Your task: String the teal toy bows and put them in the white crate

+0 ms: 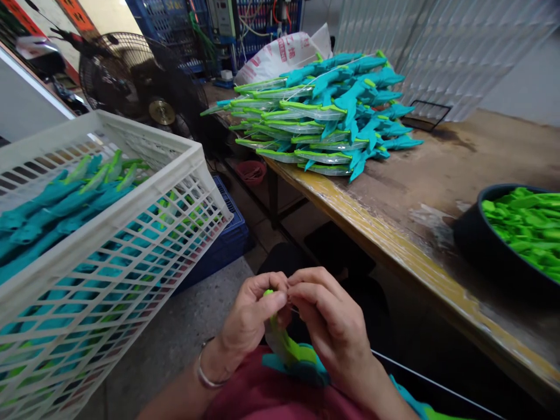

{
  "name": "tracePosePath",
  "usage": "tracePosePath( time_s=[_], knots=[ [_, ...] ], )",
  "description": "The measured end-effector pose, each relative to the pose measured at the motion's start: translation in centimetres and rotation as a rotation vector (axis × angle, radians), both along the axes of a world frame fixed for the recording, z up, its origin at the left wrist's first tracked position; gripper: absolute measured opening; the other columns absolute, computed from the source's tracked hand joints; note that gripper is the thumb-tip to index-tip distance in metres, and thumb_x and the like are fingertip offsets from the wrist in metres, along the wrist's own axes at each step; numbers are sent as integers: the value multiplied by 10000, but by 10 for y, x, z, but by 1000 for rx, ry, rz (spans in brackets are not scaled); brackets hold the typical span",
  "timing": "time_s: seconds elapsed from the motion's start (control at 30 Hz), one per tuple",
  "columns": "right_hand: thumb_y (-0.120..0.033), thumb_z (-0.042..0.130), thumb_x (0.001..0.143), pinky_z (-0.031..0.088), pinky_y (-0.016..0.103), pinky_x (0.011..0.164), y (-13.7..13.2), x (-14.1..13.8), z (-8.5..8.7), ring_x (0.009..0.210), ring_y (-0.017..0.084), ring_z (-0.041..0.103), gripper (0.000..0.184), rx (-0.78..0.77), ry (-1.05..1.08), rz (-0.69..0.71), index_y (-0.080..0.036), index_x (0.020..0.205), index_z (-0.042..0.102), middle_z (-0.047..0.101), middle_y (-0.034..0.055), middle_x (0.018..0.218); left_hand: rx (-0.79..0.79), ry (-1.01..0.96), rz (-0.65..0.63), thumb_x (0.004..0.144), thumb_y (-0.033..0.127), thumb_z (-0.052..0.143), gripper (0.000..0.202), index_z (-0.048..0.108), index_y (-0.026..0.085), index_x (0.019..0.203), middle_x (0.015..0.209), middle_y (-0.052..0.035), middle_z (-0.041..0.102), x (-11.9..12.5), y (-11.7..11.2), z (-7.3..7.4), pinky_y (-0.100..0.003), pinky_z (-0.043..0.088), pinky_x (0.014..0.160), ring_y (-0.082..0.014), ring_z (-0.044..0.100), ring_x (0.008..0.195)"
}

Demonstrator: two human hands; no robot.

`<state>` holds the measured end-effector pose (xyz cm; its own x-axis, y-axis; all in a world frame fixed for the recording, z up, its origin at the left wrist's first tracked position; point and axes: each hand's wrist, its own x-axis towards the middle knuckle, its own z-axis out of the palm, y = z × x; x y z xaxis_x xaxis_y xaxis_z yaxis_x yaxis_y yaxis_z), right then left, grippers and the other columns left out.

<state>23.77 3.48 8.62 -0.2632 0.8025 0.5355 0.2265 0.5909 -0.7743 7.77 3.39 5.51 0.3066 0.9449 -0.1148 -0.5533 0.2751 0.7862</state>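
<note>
My left hand (249, 321) is closed around the green tip of a curved teal-and-green plastic piece (282, 344), which looks like a toy bow. It slopes down toward my lap, its teal part partly behind my right hand. My right hand (330, 315) pinches at the same tip, fingertips touching those of the left. A fine thread seems to pass between the fingers, but what the right fingers hold is too small to make out. A white cord (420, 373) stretches to the lower right, beside another teal-and-green piece (411, 399) near my right forearm.
On my left stands a white slatted crate (192, 169) full of similar pieces, by a blue crate (231, 233). The wooden table (472, 151) carries a stack of such pieces (324, 116) and a black tub (481, 245) of green parts. A fan (131, 87) stands behind.
</note>
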Motion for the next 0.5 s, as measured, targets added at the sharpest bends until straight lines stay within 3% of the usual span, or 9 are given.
tracePosePath(
  time_s=[0.1, 0.27, 0.5],
  knots=[
    [-15, 521, 983, 523, 234, 725, 0, -2, -1, 856, 130, 609, 206, 37, -27, 4, -178, 1065, 616, 637, 55, 978, -41, 16, 17, 841, 304, 778, 221, 651, 141, 765, 704, 2, 570, 1, 1, -1, -188, 440, 532, -75, 523, 541],
    [-70, 567, 991, 483, 201, 649, 0, -6, -4, 721, 95, 582, 121, -64, 14, -95, -184, 957, 588, 603, 5, 842, -106, 103, 68, 814, 337, 798, 242, 658, 142, 783, 603, 19, 546, 5, -2, 1, -174, 417, 484, -79, 502, 489],
    [-91, 575, 998, 509, 217, 657, 1, -7, -4, 781, 118, 621, 119, -61, 6, -77, -180, 986, 652, 629, 36, 899, 9, 128, 26, 904, 325, 710, 210, 656, 141, 819, 624, 7, 550, -1, -2, -6, -188, 424, 532, -86, 513, 531]
  ],
)
